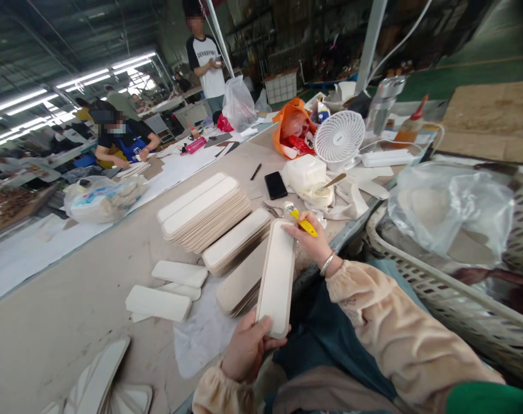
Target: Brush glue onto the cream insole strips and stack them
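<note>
A long cream panel (276,282) with rounded corners and a raised paler middle is tilted up in front of me. My left hand (250,345) is closed around its lower end, thumb on the face. At the upper end, the fingers of my right hand (313,238) touch the panel while also gripping a yellow-handled tool (304,223), whose pale tip is too small to name. Just behind the panel lies a stack of similar panels (241,282). Beyond it stand a narrow stack (237,238) and a tall double stack (201,210).
Loose cream pieces (160,302) lie left, fanned panels (99,379) nearer. A phone (275,185), a paste bowl (319,194) with a stick, a white fan (339,137) and an orange bag (293,126) stand behind. A plastic basket (416,264) flanks my right arm. Co-workers are across the table.
</note>
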The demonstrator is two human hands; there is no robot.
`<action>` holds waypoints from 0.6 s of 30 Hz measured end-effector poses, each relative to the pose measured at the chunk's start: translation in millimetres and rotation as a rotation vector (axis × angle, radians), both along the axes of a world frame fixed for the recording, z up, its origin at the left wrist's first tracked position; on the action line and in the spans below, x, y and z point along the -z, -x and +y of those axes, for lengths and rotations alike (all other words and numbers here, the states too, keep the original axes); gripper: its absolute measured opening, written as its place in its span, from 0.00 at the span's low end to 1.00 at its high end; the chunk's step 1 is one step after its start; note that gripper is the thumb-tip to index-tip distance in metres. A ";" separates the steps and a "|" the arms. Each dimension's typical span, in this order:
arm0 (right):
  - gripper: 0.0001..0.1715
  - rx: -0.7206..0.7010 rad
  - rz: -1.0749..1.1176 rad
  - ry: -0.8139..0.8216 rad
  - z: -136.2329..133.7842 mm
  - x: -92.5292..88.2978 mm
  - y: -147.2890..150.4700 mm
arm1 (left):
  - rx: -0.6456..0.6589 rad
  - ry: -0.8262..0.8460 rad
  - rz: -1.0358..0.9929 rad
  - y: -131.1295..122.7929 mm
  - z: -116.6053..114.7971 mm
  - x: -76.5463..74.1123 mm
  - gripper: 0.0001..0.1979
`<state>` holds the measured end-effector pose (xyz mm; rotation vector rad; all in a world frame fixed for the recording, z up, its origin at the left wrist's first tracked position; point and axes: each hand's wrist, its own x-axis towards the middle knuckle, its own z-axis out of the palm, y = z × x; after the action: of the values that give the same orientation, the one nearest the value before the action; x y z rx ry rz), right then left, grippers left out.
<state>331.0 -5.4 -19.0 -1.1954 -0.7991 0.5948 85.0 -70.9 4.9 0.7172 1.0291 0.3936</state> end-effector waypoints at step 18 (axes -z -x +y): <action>0.14 0.045 -0.498 0.131 81.9 -26.7 8.1 | -0.191 -0.806 0.540 54.6 166.9 -25.3 0.24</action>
<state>322.9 76.5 7.7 -1.5050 -1.1601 0.3152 30.5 95.9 30.2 1.5071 1.4643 0.8296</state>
